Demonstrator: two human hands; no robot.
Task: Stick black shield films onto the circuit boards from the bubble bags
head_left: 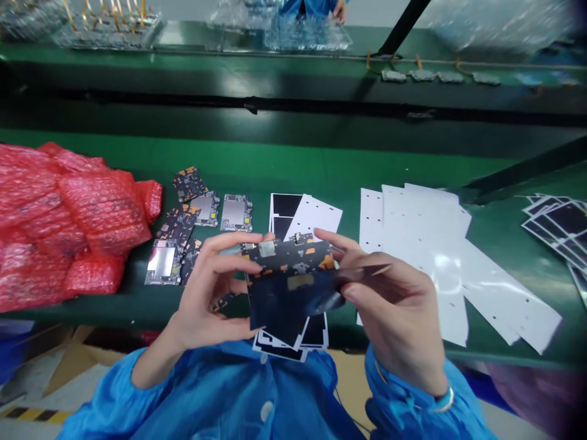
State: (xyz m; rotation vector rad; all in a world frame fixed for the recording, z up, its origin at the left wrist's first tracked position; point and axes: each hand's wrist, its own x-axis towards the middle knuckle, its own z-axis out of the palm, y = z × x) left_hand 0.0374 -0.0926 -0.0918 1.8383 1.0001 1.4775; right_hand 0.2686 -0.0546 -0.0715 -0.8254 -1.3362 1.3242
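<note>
Electronics factory, an assembly line by all signs. Long green work surface (321, 171) across 12 o'clock, bare circuit boards (236, 212) set out near 11 o'clock, red bubble-wrap bags (77, 220) at 9 o'clock, white backing sheets (417, 226) piled toward 3 o'clock. Blue smock (224, 391) at 6 o'clock, yellow-and-black floor tape (36, 414) near 7 o'clock. Farther bench (183, 36) at 12 o'clock, with clear plastic trays (110, 30) and a co-worker's blue sleeve (302, 6).

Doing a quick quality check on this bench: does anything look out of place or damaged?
The white sheets lie fanned and skewed at odd angles, and the circuit boards beside the red bubble-wrap bags overlap crookedly instead of lying apart.
</note>
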